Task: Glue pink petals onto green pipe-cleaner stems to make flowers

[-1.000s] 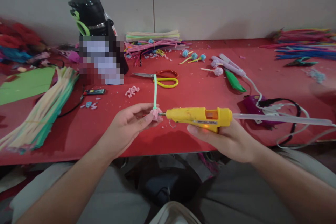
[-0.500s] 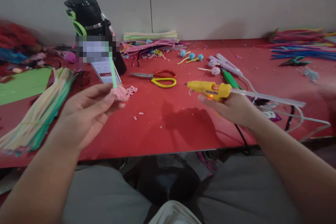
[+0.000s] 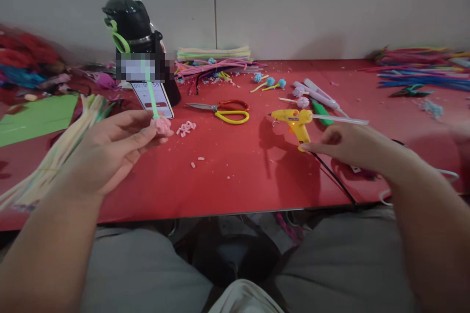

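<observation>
My left hand (image 3: 117,149) pinches a small pink fuzzy ball (image 3: 161,126) with a pale green stem (image 3: 152,93) rising from it. On the right, my right hand (image 3: 352,146) has its fingertips at the lower end of the handle of a yellow hot glue gun (image 3: 293,118). A clear glue stick (image 3: 340,119) sticks out of the gun's back, and its nozzle points left. Some of the right fingers are hidden behind the hand. Small pink clippings (image 3: 186,128) lie on the red table (image 3: 220,186) beside the pink ball.
Scissors (image 3: 231,112) with red and yellow handles lie mid-table. A phone (image 3: 156,100) leans on a black bottle (image 3: 128,22). Pipe cleaners (image 3: 55,156) lie at left, others (image 3: 422,76) at far right. Behind the gun are blue balls (image 3: 270,81) on stems and a lilac tool (image 3: 321,95).
My right hand has shifted from around the glue gun's body to the bottom of its handle, and the gun now shows its handle pointing down. My left hand still holds the pink ball, slightly lower left.
</observation>
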Available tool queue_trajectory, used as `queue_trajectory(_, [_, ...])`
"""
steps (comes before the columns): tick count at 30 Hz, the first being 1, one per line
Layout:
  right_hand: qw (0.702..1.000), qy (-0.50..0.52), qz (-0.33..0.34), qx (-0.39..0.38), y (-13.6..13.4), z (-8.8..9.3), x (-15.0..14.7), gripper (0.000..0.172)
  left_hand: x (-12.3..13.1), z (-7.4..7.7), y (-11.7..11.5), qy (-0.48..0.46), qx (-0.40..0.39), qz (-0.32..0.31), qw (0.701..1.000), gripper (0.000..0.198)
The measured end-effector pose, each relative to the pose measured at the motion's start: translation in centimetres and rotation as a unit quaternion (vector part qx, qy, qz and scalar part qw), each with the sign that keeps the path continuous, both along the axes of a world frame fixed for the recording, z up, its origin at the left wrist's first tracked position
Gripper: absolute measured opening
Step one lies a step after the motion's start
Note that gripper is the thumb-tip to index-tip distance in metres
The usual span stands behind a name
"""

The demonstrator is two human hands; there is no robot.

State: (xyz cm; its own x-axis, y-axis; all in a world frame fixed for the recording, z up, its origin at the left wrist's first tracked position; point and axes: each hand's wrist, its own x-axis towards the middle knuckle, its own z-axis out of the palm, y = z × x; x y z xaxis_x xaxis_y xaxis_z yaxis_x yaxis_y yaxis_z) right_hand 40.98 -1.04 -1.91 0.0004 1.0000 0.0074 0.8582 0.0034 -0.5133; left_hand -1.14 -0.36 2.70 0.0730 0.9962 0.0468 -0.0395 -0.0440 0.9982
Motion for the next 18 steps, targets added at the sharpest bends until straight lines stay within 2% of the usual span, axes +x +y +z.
queue_trajectory(1, [0.998,-0.023,0.033,-0.048,-0.6,0.5,-0.2,0.048,0.0,0.0,0.0,0.002,0.001,0.001,1.0,0.012])
queue_trajectory(3, [0.99,0.011,0.128,-0.059,-1.4,1.3,-2.1,0.04,-0.1,0.0,0.0,0.008,0.0,-0.008,1.0,0.012])
queue_trajectory(4, [0.979,0.044,0.184,-0.074,-1.5,1.4,-3.7,0.034,-0.1,-0.1,0.1,0.013,-0.001,-0.017,1.0,0.011])
queue_trajectory(6, [0.963,0.088,0.245,-0.077,-1.2,1.1,-7.9,0.025,-0.2,-0.3,0.1,0.019,-0.001,-0.031,0.999,0.011])
queue_trajectory(8, [0.956,0.095,0.274,-0.048,-0.2,0.0,-12.5,0.014,-0.2,-0.6,0.1,0.019,-0.005,-0.036,0.999,0.013])
queue_trajectory(12, [0.954,0.081,0.289,0.001,2.0,-2.4,-19.5,0.013,0.0,-0.9,0.1,0.024,-0.015,-0.038,0.999,0.019])
queue_trajectory(15, [0.955,0.012,0.295,0.038,3.0,-3.4,-21.9,0.008,0.2,-1.0,-0.1,0.036,-0.015,-0.051,0.998,0.021])
queue_trajectory(18, [0.95,-0.012,0.305,0.063,3.0,-3.6,-21.9,0.008,0.5,-1.1,-0.2,0.043,-0.007,-0.059,0.997,0.02])
